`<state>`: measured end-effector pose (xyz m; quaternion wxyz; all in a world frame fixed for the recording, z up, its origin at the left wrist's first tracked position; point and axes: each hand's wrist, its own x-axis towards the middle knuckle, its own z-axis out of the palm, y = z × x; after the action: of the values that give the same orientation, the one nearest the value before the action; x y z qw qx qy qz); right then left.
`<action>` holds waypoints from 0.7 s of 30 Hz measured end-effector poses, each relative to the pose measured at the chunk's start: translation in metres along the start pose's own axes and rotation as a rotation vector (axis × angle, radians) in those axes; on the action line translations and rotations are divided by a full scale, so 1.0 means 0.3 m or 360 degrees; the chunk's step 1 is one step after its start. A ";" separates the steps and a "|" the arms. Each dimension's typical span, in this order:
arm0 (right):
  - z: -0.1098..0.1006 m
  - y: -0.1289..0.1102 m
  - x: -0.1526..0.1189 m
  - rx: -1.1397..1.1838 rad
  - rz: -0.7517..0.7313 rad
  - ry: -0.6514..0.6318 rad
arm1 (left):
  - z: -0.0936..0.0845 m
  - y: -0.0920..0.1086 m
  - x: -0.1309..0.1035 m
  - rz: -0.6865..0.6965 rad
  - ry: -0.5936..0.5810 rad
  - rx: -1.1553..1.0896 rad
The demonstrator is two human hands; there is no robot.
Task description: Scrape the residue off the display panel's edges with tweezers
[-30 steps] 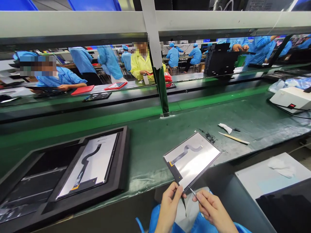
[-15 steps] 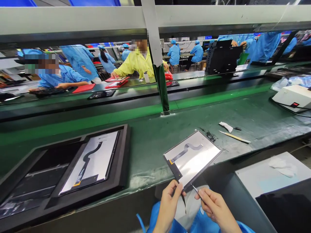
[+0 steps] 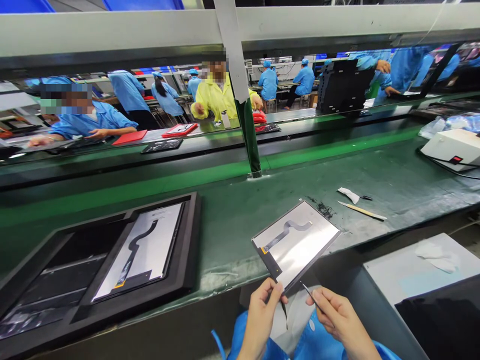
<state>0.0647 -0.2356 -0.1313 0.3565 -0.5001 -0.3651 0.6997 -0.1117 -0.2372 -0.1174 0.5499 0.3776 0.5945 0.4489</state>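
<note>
My left hand pinches the near corner of an LCD panel, its silvery back facing up with a curved grey ribbon cable on it. The panel's far part reaches over the bench edge. From under my left fingers hangs a thin dark strip that I cannot make out. My right hand is closed on slim pointed metal tweezers; their tip is just off the panel's near edge. A second LCD panel with a dark ribbon cable lies in a black foam tray at left.
Black scraps, a yellow-handled craft knife and a white-wrapped tool lie beyond the panel. A green post rises from the bench. At right stand a white device and a white box. Co-workers sit across the line.
My right hand has moved slightly right, and the tweezers' tip has drawn away from the panel's near edge. My left hand and the panel have hardly moved. Co-workers' arms have shifted.
</note>
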 end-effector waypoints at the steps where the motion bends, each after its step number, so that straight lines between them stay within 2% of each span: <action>1: -0.002 -0.014 -0.006 -0.0005 0.0007 -0.0005 | 0.002 0.001 0.000 0.0001 0.0004 0.0003; 7: -0.008 -0.075 -0.033 -0.0036 0.0011 0.0006 | 0.015 0.001 0.004 0.0017 0.0017 0.0026; 16: -0.025 -0.089 -0.036 -0.0036 0.0002 0.0035 | 0.039 -0.004 0.009 0.0028 0.0033 0.0040; 21: -0.065 -0.105 -0.043 -0.0017 -0.0101 0.0210 | 0.044 -0.003 0.008 0.0032 0.0048 0.0025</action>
<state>0.0909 -0.2285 -0.1029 0.3991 -0.5353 -0.3601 0.6515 -0.0988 -0.2336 -0.1190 0.5334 0.3811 0.6024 0.4553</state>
